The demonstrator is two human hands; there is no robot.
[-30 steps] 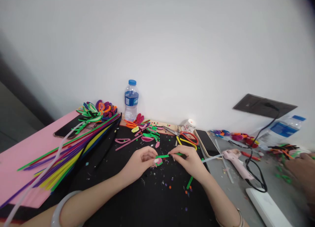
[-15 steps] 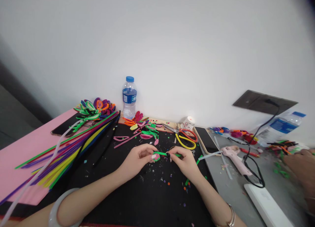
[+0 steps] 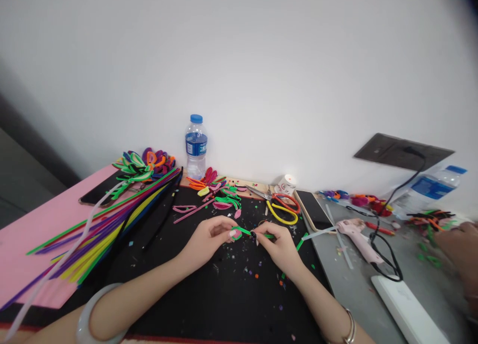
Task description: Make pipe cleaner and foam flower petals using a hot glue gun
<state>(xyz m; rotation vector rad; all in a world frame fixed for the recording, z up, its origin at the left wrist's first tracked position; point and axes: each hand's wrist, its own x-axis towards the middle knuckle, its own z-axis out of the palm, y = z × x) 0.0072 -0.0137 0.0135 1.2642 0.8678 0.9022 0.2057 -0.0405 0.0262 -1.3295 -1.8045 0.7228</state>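
Over a black mat point(image 3: 209, 304), my left hand point(image 3: 207, 238) and my right hand point(image 3: 278, 243) pinch the two ends of a short green pipe cleaner point(image 3: 246, 231). The left fingertips grip its pink-and-green looped end; the right fingers hold the straight end. Small coloured scraps lie on the mat under both hands.
A bundle of long pipe cleaners point(image 3: 108, 224) lies left on a pink sheet point(image 3: 33, 229). Behind stand a water bottle point(image 3: 195, 146), finished petals point(image 3: 220, 194), scissors point(image 3: 278, 204), a phone point(image 3: 313, 209). Right: pink glue gun point(image 3: 356, 237), cable, another person's hand point(image 3: 457, 244).
Both hands have shifted slightly away from me and closed in along the green pipe cleaner. The camera view has tilted a little.
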